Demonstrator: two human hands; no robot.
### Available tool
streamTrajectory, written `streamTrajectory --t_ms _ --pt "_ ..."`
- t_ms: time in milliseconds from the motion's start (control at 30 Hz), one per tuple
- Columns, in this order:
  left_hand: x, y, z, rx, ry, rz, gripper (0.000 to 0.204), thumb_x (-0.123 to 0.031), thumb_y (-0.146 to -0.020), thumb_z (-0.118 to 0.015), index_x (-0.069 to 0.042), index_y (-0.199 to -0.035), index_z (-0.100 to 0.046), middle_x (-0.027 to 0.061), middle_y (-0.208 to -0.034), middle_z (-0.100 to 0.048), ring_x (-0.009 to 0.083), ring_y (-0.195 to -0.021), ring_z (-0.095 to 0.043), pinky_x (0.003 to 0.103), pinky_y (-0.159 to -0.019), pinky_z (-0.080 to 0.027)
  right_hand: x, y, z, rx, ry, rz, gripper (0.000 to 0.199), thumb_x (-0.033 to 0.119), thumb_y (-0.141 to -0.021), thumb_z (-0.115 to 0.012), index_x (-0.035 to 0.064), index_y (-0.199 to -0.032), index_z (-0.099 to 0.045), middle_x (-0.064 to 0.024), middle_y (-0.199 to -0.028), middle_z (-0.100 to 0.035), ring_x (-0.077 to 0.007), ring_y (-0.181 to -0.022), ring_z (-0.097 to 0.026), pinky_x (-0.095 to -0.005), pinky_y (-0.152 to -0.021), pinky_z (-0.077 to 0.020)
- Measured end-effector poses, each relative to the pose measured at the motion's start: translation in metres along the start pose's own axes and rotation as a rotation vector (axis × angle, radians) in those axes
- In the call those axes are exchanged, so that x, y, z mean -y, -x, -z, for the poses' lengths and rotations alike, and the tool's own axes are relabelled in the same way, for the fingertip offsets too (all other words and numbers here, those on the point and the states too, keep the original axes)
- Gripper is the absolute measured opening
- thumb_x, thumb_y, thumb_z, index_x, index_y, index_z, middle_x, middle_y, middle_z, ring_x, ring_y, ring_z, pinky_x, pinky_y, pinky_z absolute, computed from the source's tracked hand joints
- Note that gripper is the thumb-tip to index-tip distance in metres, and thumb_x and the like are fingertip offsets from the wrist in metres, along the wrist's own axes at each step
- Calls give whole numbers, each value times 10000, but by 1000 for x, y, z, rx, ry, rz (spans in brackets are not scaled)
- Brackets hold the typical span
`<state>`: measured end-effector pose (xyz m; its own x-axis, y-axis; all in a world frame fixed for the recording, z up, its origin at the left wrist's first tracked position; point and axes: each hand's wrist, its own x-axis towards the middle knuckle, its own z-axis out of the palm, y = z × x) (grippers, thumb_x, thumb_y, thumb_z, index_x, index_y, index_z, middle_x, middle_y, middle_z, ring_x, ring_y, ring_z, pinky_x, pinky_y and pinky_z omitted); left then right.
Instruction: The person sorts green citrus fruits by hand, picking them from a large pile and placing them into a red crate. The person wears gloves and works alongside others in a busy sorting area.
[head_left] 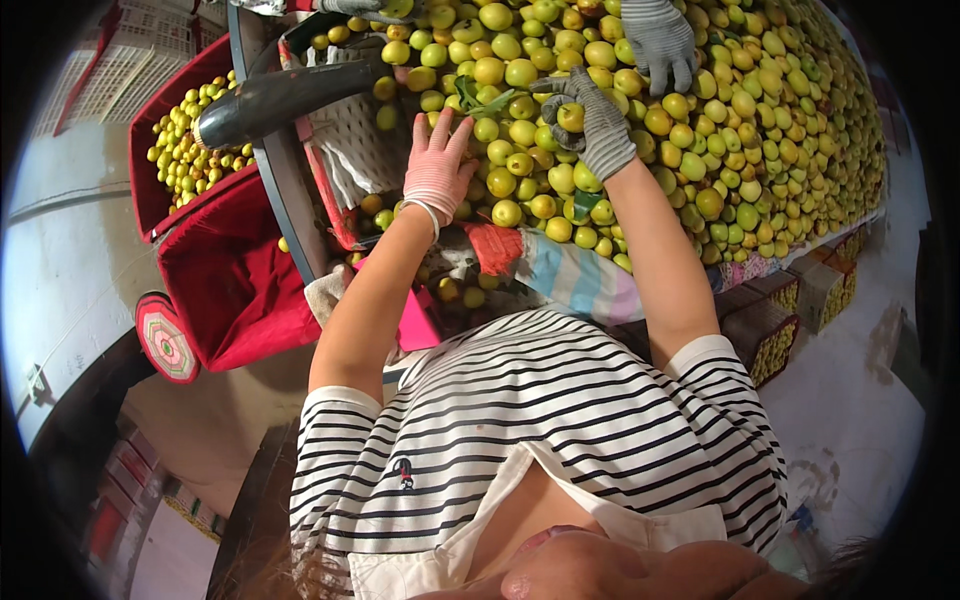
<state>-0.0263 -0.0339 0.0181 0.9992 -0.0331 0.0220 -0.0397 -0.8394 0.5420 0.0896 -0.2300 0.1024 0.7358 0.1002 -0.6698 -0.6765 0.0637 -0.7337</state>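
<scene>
A big heap of yellow-green jujubes (745,105) spreads in front of me. My left hand (438,170), in a pink-and-white striped glove, rests at the heap's left edge with its fingers spread and nothing seen in them. Just beyond its fingertips lie some green leaves (485,103). Deeper in the heap, my right hand (600,130) wears a grey glove. Its thumb and fingers curl round one jujube (570,117). Whether more fruit sits under the palm is hidden.
Another person's grey-gloved hand (660,45) touches the heap beyond my right hand; a second gloved hand shows at the top edge. At left, a black tube (270,103) reaches over a red-lined bin (140,190) with jujubes. Crates of fruit (775,350) stand right.
</scene>
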Motion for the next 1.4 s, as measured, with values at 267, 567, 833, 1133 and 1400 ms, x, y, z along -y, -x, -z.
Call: streamTrajectory --t_ms 267,567,833,1133,1400 --pt "2 -2 0 -25 -12 -22 563 -173 -771 -719 -216 -1297 -520 85 -1448 -385 486 -1320 -301 488 -1022 -422 -14 7 10 209 153 186 347 367 -957 -529 82 -1124 -637 -18 -1001 -680 -48 -804 -596 -156 -527 -440" --pt "26 -18 -7 -402 482 107 372 -96 -880 -633 -75 -1234 -521 191 -1350 -450 330 -1046 -575 353 -918 -465 -78 51 -31 128 1687 1068 550 335 -784 -681 242 -1308 -545 -58 -1457 -364 -299 -1365 -302 -515 -1111 -269" --pt "74 -15 -10 -572 1349 637 502 -210 -871 -682 -9 -1284 -478 61 -1070 -547 182 -990 -549 339 -888 -472 -70 -5 -68 233 1733 1193 551 427 -808 -633 165 -1284 -543 -54 -1340 -489 -258 -1272 -396 -468 -1029 -335" --pt "61 -19 2 -444 1597 772 324 -151 -831 -597 -51 -1135 -543 47 -1003 -512 191 -898 -514 382 -794 -522 8 -147 -117 -228 1399 1414 441 305 -836 -593 119 -1235 -563 -117 -1226 -552 -299 -1070 -555 -404 -948 -431" --pt "65 -23 -10 -318 1682 796 266 -199 -850 -633 -78 -1084 -598 29 -1000 -565 170 -920 -523 344 -771 -483 21 -205 -140 -199 1648 1141 337 254 -885 -455 80 -1139 -595 -167 -1115 -604 -324 -994 -596 -470 -865 -458"
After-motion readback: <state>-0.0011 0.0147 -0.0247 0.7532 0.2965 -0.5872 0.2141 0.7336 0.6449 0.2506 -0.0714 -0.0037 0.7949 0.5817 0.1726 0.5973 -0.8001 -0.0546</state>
